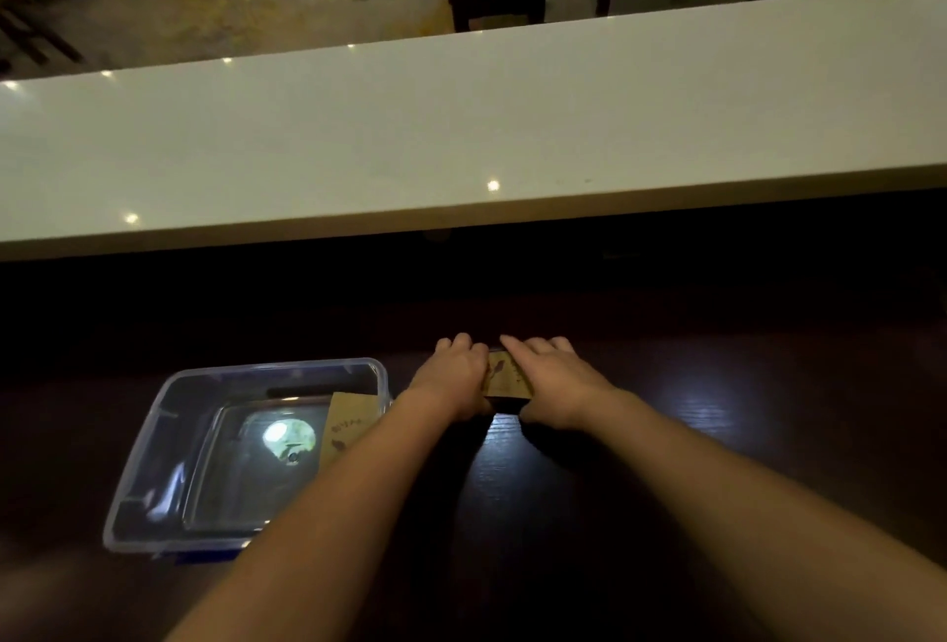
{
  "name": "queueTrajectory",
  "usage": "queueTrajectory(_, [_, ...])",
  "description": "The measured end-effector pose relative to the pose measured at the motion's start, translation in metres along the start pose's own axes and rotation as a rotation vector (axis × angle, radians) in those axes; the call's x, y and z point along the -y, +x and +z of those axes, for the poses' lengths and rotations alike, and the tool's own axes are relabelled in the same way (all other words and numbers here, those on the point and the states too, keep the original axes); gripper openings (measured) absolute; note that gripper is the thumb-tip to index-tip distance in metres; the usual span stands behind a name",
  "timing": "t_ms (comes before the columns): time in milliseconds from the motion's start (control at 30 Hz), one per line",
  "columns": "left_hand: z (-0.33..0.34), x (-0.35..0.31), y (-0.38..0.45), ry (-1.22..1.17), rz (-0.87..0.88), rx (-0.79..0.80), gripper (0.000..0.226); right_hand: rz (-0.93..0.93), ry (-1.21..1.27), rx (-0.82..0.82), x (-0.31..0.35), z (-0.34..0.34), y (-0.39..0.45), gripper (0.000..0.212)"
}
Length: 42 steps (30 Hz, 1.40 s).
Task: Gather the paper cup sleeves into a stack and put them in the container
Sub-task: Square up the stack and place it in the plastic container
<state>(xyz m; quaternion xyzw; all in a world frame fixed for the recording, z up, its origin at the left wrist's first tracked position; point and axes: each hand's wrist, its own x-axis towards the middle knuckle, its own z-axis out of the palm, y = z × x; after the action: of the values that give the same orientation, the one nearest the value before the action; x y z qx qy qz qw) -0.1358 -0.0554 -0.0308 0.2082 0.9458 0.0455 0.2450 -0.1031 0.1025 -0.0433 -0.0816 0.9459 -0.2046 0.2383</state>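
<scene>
On the dark table (717, 436) in front of me, going from the left, sits the clear bin (153, 462), and one sleeve (348, 423) already leans inside it against its right wall, partly hidden by my left forearm. Just right of the bin, my left hand (453, 377) lies curled over the left end of the stack (505, 375), fingers hooked over its far edge and thumb at the near edge. My right hand (556, 385) does the same on the right end, index finger stretched flat across the top. So both hands are pressing the stack from its two ends, squaring it; neither is spread free. The stack's long axis runs left to right between my palms, and the bin lies to the left of it and a little nearer me, so my left hand is the closer one for the carry, I judge. Each sleeve shows dark printed marks, a small figure and some characters, too blurred for me to read. Beyond runs a white counter (461, 129).
</scene>
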Motion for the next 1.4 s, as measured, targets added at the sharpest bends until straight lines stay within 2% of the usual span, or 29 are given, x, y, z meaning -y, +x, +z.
queueTrajectory(133, [0.005, -0.005, -0.005, 0.006, 0.041, 0.009, 0.071, -0.029, -0.077, -0.075, -0.002, 0.001, -0.003, 0.088])
queueTrajectory(300, [0.014, -0.018, -0.013, 0.009, 0.08, 0.025, 0.067, -0.021, -0.058, -0.084, -0.012, 0.009, -0.022, 0.087])
queueTrajectory(433, [0.008, -0.025, -0.016, -0.023, 0.059, 0.145, 0.082, -0.009, -0.056, -0.091, -0.014, 0.012, -0.03, 0.084])
queueTrajectory(533, [-0.003, -0.021, -0.01, -0.149, -0.023, 0.218, 0.071, 0.002, -0.058, -0.09, -0.011, 0.01, -0.028, 0.082])
queueTrajectory(667, [-0.007, -0.018, -0.006, -0.143, -0.014, 0.226, 0.064, 0.009, -0.024, -0.065, -0.013, 0.012, -0.029, 0.087])
queueTrajectory(767, [-0.007, -0.022, -0.003, -0.086, -0.011, 0.218, 0.067, 0.033, 0.056, 0.023, -0.015, 0.007, -0.03, 0.103])
queueTrajectory(833, [-0.006, -0.023, -0.004, -0.07, -0.008, 0.211, 0.073, 0.088, 0.148, 0.054, -0.014, 0.0, -0.03, 0.104])
queueTrajectory(900, [-0.002, -0.023, -0.007, -0.103, 0.0, 0.19, 0.076, 0.128, 0.182, 0.058, -0.014, -0.006, -0.028, 0.093])
queueTrajectory(1000, [0.003, -0.024, -0.013, -0.131, 0.051, 0.127, 0.072, 0.131, 0.16, 0.086, -0.015, -0.006, -0.028, 0.06])
queueTrajectory(1133, [0.006, -0.023, -0.023, -0.17, 0.096, 0.067, 0.064, 0.116, 0.258, 0.061, -0.014, -0.005, -0.034, 0.039])
queueTrajectory(1267, [0.025, -0.026, -0.044, -0.075, 0.162, -0.151, 0.056, 0.002, 0.247, -0.127, -0.014, 0.001, -0.054, 0.033])
queueTrajectory(1400, [0.048, -0.037, -0.06, -0.066, 0.166, -0.281, 0.041, -0.03, 0.091, -0.297, -0.014, 0.028, -0.075, 0.054])
